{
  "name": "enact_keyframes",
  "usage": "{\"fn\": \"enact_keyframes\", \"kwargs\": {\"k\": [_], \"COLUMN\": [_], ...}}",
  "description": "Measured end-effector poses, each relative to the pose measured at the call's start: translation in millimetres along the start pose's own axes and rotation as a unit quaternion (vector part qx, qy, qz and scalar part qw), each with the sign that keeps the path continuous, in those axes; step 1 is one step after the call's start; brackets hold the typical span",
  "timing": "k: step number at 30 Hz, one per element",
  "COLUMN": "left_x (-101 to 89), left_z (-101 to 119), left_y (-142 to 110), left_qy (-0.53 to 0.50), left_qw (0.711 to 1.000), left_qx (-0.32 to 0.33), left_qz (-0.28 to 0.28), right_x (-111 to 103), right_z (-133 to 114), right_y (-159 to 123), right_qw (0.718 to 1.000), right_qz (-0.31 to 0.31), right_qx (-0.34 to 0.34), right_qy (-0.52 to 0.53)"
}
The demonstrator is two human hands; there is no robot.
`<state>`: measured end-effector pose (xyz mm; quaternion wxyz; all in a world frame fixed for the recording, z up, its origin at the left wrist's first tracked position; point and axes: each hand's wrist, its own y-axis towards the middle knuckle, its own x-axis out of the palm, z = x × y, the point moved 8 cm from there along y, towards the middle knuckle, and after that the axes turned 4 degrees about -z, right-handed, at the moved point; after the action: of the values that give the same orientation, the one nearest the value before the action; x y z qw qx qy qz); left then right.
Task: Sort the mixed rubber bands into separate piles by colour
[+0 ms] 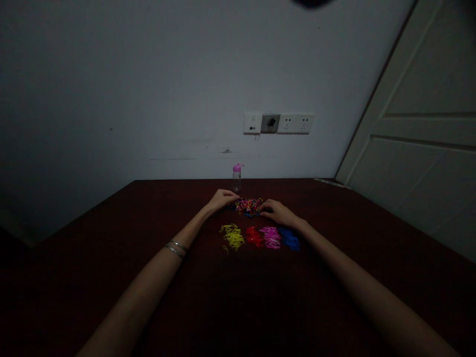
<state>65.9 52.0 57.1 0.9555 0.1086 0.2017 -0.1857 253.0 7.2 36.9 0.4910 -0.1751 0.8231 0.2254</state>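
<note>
A mixed-colour pile of small rubber bands [248, 205] lies on the dark table between my two hands. My left hand [222, 199] is at the pile's left edge, thumb and fingers pressed together; anything in them is too small to make out. At the right edge is my right hand [278, 212], its thumb and fingers bent and apart, touching the pile. Nearer to me are sorted heaps in a row: yellow rubber bands [234, 238], red ones [255, 237], pink ones [271, 237] and blue ones [290, 239]. A few yellow bands lie loose beside their heap.
Behind the pile stands a clear bottle [237, 181] with a pink lid and loop. The dark red-brown table [167, 198] meets a pale wall [167, 99] bearing socket plates [295, 124]. A white door [416, 163] is at the right. The light is dim.
</note>
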Motion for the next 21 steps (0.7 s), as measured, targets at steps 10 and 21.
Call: {"fn": "enact_keyframes", "kwargs": {"k": [10, 21], "left_x": [-28.9, -26.2], "left_z": [-47.5, -52.1], "left_y": [-0.6, 0.6], "left_qy": [-0.03, -0.029], "left_qw": [0.993, 0.994], "left_qx": [-0.068, -0.068], "left_qz": [0.089, 0.08], "right_x": [-2.0, 3.2], "right_z": [-4.2, -8.9], "right_y": [-0.5, -0.3], "right_qw": [0.999, 0.999], "right_qz": [0.001, 0.008], "right_qx": [-0.037, -0.007], "right_qy": [0.014, -0.036]}}
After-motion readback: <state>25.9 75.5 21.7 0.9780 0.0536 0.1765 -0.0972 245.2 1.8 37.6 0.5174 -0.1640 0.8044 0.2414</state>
